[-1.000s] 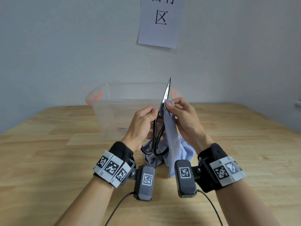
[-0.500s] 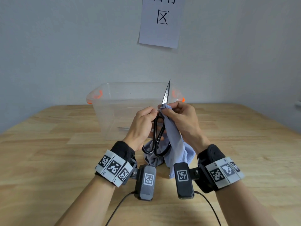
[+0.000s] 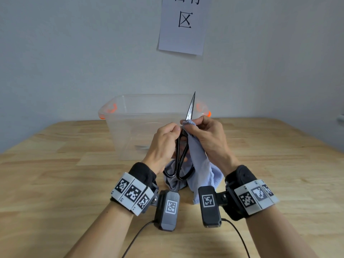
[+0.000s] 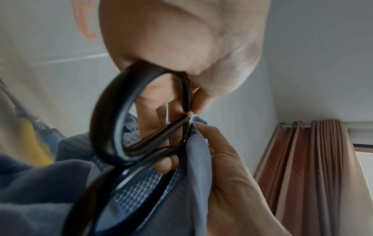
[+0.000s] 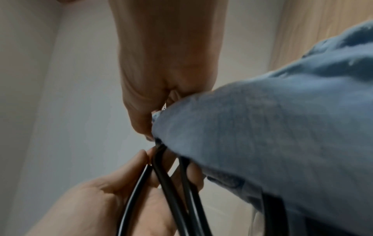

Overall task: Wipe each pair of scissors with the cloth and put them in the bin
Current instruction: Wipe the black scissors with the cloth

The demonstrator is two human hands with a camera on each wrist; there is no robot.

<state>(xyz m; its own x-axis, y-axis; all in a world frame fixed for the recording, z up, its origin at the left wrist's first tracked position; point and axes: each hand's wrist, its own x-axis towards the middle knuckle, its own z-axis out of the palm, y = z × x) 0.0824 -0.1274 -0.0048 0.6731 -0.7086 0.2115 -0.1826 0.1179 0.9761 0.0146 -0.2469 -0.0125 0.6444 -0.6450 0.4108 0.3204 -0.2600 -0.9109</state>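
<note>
A pair of black-handled scissors (image 3: 181, 155) stands upright above the table, its steel blades (image 3: 191, 108) pointing up. My left hand (image 3: 163, 144) grips the handle loops (image 4: 113, 127) near the pivot. My right hand (image 3: 206, 135) pinches a light blue cloth (image 3: 199, 164) around the base of the blades. The rest of the cloth hangs down to the table. In the right wrist view the cloth (image 5: 272, 135) covers most of the handles (image 5: 169, 183). The clear plastic bin (image 3: 130, 116) with orange handles stands just behind the hands.
Something thin and metallic (image 3: 141, 147) lies on the bin's floor, blurred through the wall. A paper sign (image 3: 184, 25) hangs on the wall above. The wooden table (image 3: 55, 183) spreads to both sides. Curtains (image 4: 312, 175) show in the left wrist view.
My right hand has slid the cloth down the blades toward the pivot, so more bare blade shows above it. The left hand has kept its hold on the handles.
</note>
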